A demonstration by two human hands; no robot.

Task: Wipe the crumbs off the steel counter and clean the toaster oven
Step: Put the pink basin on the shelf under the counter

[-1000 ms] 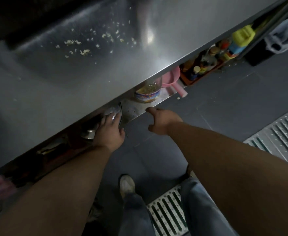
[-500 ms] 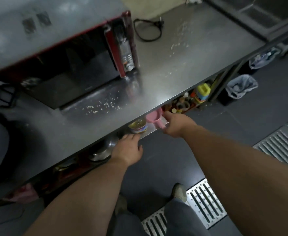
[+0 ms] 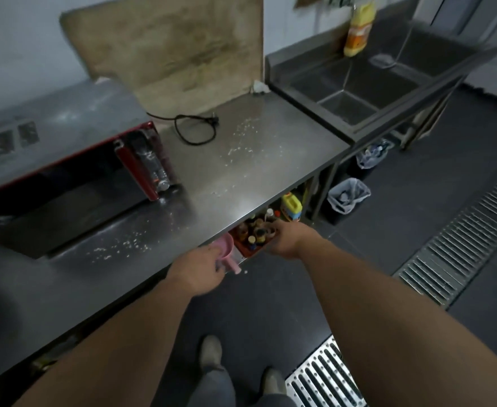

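**Both hands at the shelf under the crumb-strewn steel desk**

The steel desk [image 3: 241,183] runs from 8 o'clock up toward 1 o'clock. The toaster oven [image 3: 65,160], red-trimmed with a dark glass door, sits on it at about 10 o'clock. Its black power cord [image 3: 194,127] lies loose in a loop on the desk behind it, at 12 o'clock. Crumbs [image 3: 118,248] lie scattered in front of the oven door, and a second patch of crumbs [image 3: 241,136] spreads across the desk toward 1 o'clock, near the sink [image 3: 358,80].

The left hand [image 3: 197,268] is at the desk's front edge near the centre, its fingers curled around a pink scoop [image 3: 226,254] that sticks out from the shelf beneath the desk. The right hand [image 3: 285,237] reaches under the edge just to the right, at a red tray of small bottles [image 3: 256,233]. Its fingers are hidden behind the hand and the bottles, so I cannot tell whether they are wide, narrow or holding anything.

A yellow jug [image 3: 291,207] stands on the shelf beyond the tray. Two lined bins [image 3: 347,195] sit on the dark floor at 2 o'clock, and metal drain grates [image 3: 461,245] run along the floor at 3 and 5 o'clock. A worn board [image 3: 176,51] leans against the wall at 12 o'clock.
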